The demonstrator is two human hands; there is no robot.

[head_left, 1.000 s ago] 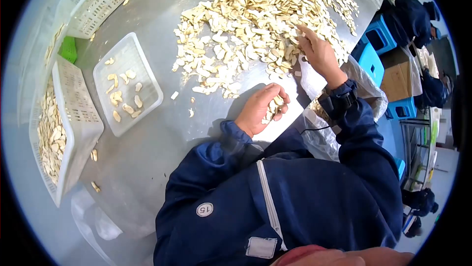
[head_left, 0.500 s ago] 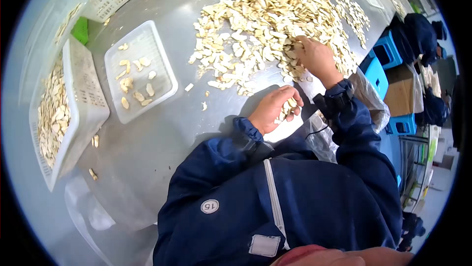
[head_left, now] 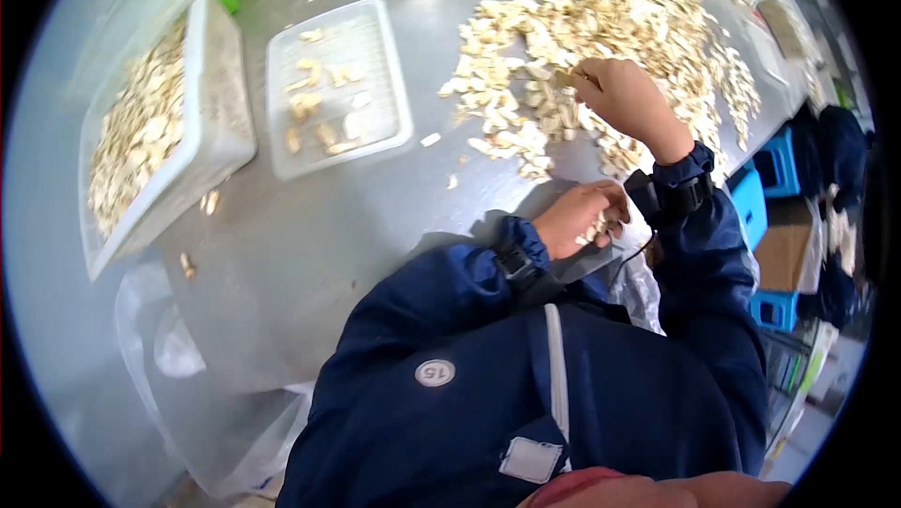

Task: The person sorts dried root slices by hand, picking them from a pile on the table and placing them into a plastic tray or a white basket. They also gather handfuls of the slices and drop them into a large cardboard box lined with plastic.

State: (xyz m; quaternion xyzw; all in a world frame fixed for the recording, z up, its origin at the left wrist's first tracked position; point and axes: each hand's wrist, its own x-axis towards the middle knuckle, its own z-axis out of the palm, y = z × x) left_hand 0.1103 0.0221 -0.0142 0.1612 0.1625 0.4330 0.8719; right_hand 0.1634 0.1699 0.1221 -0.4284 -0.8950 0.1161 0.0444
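Observation:
Pale dried slices (head_left: 648, 30) lie in a broad, loose pile on the metal table (head_left: 375, 217). Cupped near the table's front edge, my left hand (head_left: 582, 217) has its fingers curled around several slices. Over the near side of the pile is my right hand (head_left: 629, 100), its thumb and fingers pinched together; a slice seems to be at the fingertips, too small to make out clearly. A shallow white tray (head_left: 402, 95) with several slices stands left of the pile.
At the far left a white basket (head_left: 218, 86) is full of slices. Clear plastic (head_left: 178, 348) hangs at the front left edge. Blue stools (head_left: 774, 309), a cardboard box (head_left: 784, 255) and dark-clothed people (head_left: 838, 156) are at the right.
The view has shifted, so the table things appear further right. My right hand has risen a little from the slices, with its fingers drawn together. My left hand still holds its slices.

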